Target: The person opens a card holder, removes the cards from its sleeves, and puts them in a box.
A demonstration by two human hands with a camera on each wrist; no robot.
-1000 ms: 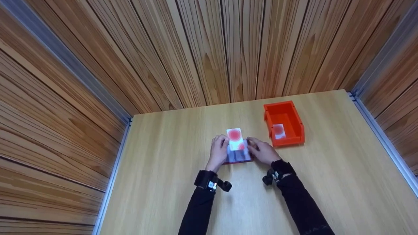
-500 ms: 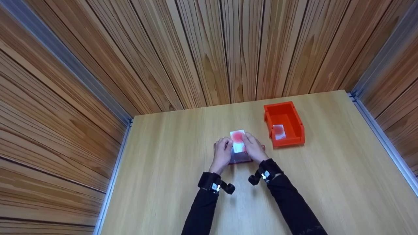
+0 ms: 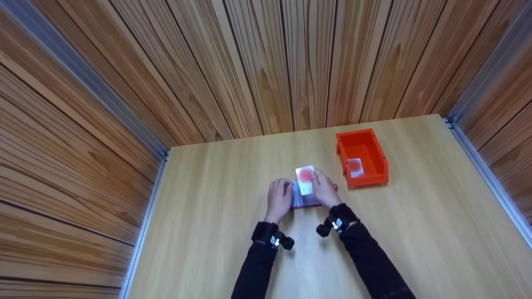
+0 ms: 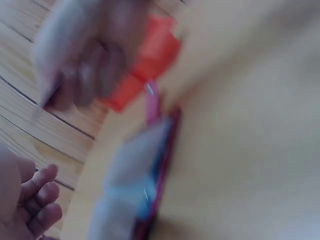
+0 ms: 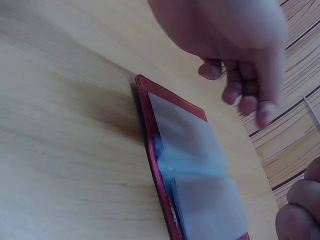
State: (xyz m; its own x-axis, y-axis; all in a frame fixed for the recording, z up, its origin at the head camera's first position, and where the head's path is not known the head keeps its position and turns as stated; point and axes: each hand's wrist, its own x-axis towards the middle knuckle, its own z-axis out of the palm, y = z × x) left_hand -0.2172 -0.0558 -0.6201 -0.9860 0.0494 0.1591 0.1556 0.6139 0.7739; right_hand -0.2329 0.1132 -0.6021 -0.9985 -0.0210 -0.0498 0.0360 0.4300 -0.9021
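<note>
My right hand (image 3: 325,190) pinches a white card (image 3: 304,177) with a red circle on it, thumb on its face, above an open card holder. In the left wrist view the card shows as a thin blurred edge. The card holder (image 5: 190,135) has a red cover and clear plastic sleeves, and lies spread on the table. Nothing is held by my left hand (image 3: 279,198), whose fingers are loosely bent at the holder's left side. From the holder's right side sticks out a pink strap (image 4: 151,105) with a metal snap.
An orange-red bin (image 3: 376,160) stands at the back right of the wooden table (image 3: 208,216). Inside it, near the front left, lies another white card (image 3: 355,167) with a red circle. Wood-panelled walls (image 3: 266,74) close off the back and sides.
The card has passed from my left hand to my right, which came in from the right side. My left hand has let go and drawn back slightly left.
</note>
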